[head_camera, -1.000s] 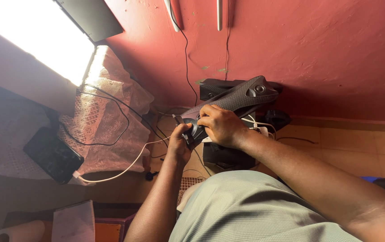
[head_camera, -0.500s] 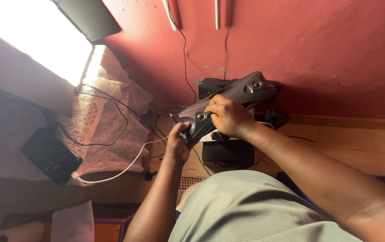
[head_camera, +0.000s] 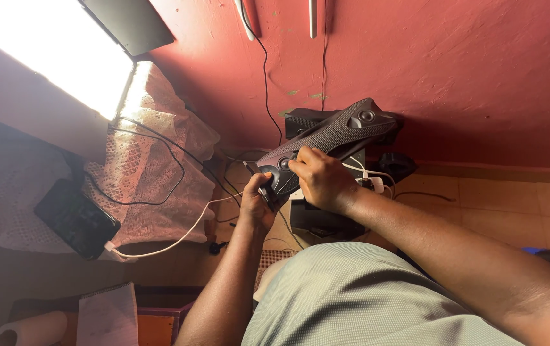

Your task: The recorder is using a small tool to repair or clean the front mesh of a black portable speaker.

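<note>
Near the middle of the frame, against the red wall [head_camera: 480, 77], a long black textured speaker panel [head_camera: 329, 138] slants from lower left to upper right, its lower end clamped in the grip of the left hand [head_camera: 259, 205] while the right hand [head_camera: 320, 179] lies over its middle with fingertips pinched together on the face. Behind it stand black boxes [head_camera: 316, 218] with white plugs and cables [head_camera: 368, 179] on the tiled floor [head_camera: 493, 198]. At left, a dark phone [head_camera: 76, 218] lies on a lace cloth [head_camera: 159, 166], a white cable [head_camera: 179, 237] running from it toward the hands.
</note>
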